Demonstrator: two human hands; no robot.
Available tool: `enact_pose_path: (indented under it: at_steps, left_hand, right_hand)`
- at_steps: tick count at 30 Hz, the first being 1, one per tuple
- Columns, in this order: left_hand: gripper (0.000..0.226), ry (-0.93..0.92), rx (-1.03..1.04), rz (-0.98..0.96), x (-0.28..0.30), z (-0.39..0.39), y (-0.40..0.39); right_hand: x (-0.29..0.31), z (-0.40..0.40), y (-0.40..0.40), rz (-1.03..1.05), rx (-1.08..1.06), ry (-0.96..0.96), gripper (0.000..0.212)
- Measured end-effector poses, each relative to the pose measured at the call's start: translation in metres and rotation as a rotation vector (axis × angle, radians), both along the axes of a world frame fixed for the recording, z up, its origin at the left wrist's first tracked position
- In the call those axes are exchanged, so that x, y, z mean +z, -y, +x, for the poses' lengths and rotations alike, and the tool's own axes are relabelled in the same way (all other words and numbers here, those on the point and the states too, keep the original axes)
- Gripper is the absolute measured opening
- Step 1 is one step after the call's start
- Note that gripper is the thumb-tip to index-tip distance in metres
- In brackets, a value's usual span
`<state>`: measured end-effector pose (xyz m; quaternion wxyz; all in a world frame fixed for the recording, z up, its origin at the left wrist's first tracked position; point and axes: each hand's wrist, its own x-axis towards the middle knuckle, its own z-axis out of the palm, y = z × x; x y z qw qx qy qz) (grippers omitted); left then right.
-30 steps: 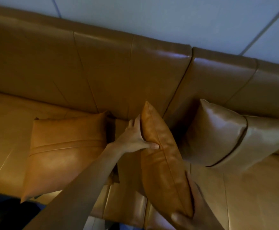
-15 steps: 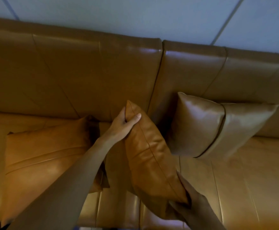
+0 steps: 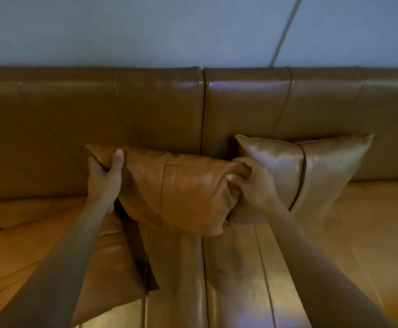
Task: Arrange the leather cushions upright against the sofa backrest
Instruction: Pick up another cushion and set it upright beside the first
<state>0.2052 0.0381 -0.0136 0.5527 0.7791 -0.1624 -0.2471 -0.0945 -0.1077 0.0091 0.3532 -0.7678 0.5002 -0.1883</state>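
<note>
No brand, label or writing is legible on any item. Cushions counted: three, all tan leather. The middle cushion stands against the sofa backrest, at the rear edge of the seat. The left hand has its fingers closed over that cushion's upper left corner; the right hand is clenched on its upper right corner. The right cushion leans upright against the backrest, touching the middle one. The left cushion lies flat on the seat.
</note>
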Motion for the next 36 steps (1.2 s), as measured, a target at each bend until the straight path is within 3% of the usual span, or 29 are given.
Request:
enact_pose_path:
  at_steps: [3, 9, 13, 17, 26, 36]
  left_hand:
    - [0.088, -0.058, -0.033, 0.012, -0.013, 0.005, -0.008]
    - [0.099, -0.017, -0.116, 0.066, -0.031, 0.014, -0.006]
    - [0.096, -0.002, -0.128, 0.026, -0.037, 0.015, -0.009]
    - [0.100, -0.019, -0.170, 0.000, -0.042, 0.011, -0.013]
    - [0.100, 0.068, -0.129, -0.003, -0.043, 0.013, -0.006]
    - [0.111, 0.070, -0.188, 0.053, -0.050, 0.019, -0.007]
  right_hand:
    - [-0.006, 0.030, 0.024, 0.008, -0.110, 0.057, 0.046]
    - [-0.032, 0.059, 0.032, 0.010, -0.257, 0.301, 0.054]
    - [-0.055, 0.063, 0.008, 0.058, -0.305, 0.495, 0.084]
    - [-0.071, 0.067, -0.009, 0.159, -0.261, 0.469, 0.115]
    - [-0.064, 0.077, 0.002, 0.089, -0.150, 0.448, 0.107]
    - [-0.060, 0.077, 0.003, 0.097, -0.212, 0.286, 0.106]
